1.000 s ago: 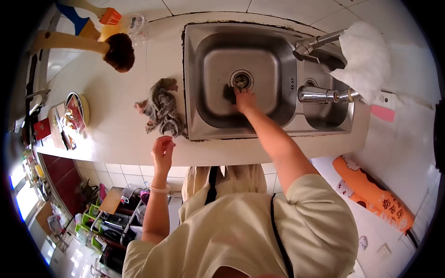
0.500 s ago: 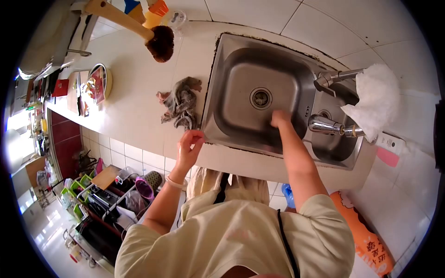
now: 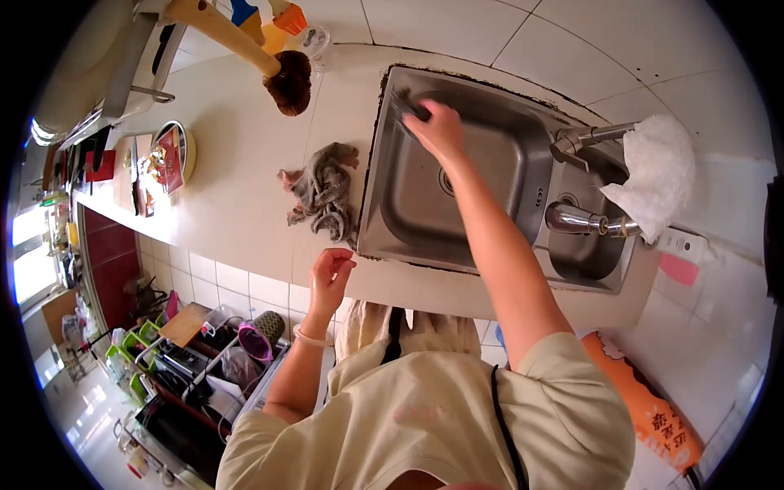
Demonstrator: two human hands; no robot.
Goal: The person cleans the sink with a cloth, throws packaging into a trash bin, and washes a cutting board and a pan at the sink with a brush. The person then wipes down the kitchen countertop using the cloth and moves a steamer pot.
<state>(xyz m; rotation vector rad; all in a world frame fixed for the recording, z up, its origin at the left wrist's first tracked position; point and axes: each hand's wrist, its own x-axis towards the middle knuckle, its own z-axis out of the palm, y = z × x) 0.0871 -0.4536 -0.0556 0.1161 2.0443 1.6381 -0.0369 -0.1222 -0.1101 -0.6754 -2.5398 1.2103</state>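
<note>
At the front edge of the counter (image 3: 245,171), the left hand (image 3: 330,273) hangs loosely curled, seemingly empty. Beyond, a grey cloth (image 3: 327,188) lies beside the sink (image 3: 490,167), probably for easy reach. The right hand (image 3: 438,131) is closed on a dark pad (image 3: 405,106) in the sink's far-left corner, apparently for control.

One left hand (image 3: 330,276) and one right hand (image 3: 441,129) make two. There is one dark pad (image 3: 407,104) and one sink (image 3: 376,178), with one large basin (image 3: 510,159) and one small basin (image 3: 581,266). One grey cloth (image 3: 325,192) and one white cloth (image 3: 663,167) make two; one round brush (image 3: 290,83), one blue brush (image 3: 244,13) and one orange brush (image 3: 289,18) make three.
</note>
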